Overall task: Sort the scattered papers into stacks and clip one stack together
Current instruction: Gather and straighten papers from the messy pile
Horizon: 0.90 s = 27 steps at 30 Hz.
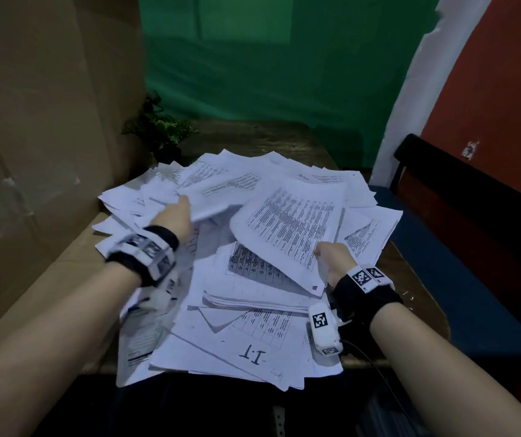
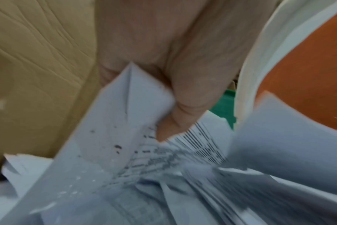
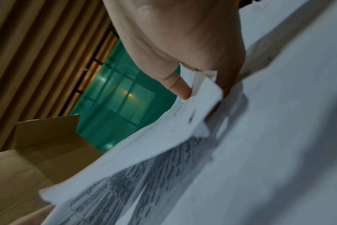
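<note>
A printed sheet [image 1: 287,228] is pinched at its near corner by the right hand [image 1: 335,258]; another sheet [image 1: 218,187] is gripped by the left hand [image 1: 174,217], above scattered papers [image 1: 246,335].

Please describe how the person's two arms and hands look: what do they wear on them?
Both forearms are bare, without sleeves. Each wrist carries a black strap with white blocks bearing black-and-white square markers. A thin dark cable runs from the right unit. The left hand and right hand are ungloved.
</note>
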Motion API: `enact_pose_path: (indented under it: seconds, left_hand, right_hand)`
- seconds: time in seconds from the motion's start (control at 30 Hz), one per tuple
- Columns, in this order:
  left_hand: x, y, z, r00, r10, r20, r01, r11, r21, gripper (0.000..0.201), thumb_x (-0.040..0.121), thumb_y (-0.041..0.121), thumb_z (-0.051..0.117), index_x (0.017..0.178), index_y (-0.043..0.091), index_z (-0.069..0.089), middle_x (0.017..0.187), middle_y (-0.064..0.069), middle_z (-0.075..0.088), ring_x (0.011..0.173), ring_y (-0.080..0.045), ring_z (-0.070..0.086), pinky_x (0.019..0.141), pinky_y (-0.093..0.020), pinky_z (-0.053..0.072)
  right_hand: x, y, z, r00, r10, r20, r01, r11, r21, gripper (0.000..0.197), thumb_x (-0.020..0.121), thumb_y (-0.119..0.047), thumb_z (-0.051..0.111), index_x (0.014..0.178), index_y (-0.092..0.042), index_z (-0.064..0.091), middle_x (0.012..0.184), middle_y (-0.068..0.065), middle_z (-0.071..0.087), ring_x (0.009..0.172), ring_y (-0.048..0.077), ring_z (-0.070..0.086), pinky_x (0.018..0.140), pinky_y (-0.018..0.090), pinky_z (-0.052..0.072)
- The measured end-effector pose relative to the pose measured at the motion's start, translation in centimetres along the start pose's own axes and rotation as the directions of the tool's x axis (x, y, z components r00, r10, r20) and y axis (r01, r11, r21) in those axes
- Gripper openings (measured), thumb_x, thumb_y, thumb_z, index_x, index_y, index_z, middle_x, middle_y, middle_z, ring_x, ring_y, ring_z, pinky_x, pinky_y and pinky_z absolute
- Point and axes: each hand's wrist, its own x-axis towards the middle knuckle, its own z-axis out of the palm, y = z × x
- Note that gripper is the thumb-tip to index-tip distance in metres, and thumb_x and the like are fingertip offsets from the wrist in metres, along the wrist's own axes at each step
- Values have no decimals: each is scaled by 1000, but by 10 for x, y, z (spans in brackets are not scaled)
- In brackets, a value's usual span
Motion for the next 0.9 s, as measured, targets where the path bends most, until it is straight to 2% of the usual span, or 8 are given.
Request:
enact_pose_path:
  seconds: [0.03,0.2,0.3,0.4,0.53,0.7,0.83,0.9]
  left_hand:
    - [5,-9,-14,1000,19,7,-19,1000,-7,43,93,10,50,135,8,40,126,-23,53,113,-38,53,90,-40,43]
    - [7,-31,-80,982,-43,-181,36,999,-41,27,97,9,41,108,-6,61,111,-30,61,94,-39,58,77,-41,45]
    - [-4,-27,-120,834,-169,-525,36,967,-254,27,93,6,42,108,-9,59,104,-34,60,93,-46,58,78,-48,45]
    - [-19,-9,-136,733,-194,-652,-162,881,-444,20,89,7,46,101,-3,60,91,-14,59,85,-27,54,69,-32,42]
    - [-20,12,-112,886,-251,-390,-236,479,-845,16,87,7,52,78,21,55,75,5,56,67,-11,57,58,-20,45]
    - [-25,39,-48,975,-212,66,92,119,-989,17,84,-3,46,78,11,56,71,-1,62,65,-18,59,46,-18,47]
    - [-20,36,9,941,-217,258,299,184,-936,24,59,12,58,83,7,53,84,-13,54,79,-27,57,65,-33,47]
    - [-29,39,25,939,-212,270,318,241,-917,11,72,6,55,84,5,53,74,-11,51,64,-24,51,59,-25,45]
  right_hand:
    - [-3,-3,1,1000,-10,9,11,1000,-20,20,86,8,37,80,-10,31,75,13,33,62,28,27,55,39,28]
    - [-7,-6,3,995,-22,93,26,999,-42,13,87,4,47,85,-8,43,80,8,36,77,20,37,68,32,28]
    - [-7,-3,8,989,-14,145,38,985,-166,17,82,-1,57,74,-14,50,80,8,48,83,21,48,74,37,43]
    - [-10,-3,11,992,-30,126,59,971,-231,22,85,-5,58,69,-17,50,79,4,52,80,22,52,85,36,50]
    - [-14,-2,10,993,-30,115,61,959,-275,23,85,-4,58,69,-16,50,80,6,53,87,23,51,82,33,48]
    - [-16,1,6,992,-56,110,81,968,-238,7,89,-5,60,91,-10,56,95,11,55,89,23,51,82,32,45]
    - [-14,6,6,995,-49,86,66,975,-213,10,91,-8,60,83,-11,55,96,13,56,84,24,53,84,34,50]
    - [-16,6,5,998,-28,49,38,974,-223,18,95,-9,55,78,-9,49,77,11,50,65,23,47,62,22,44]
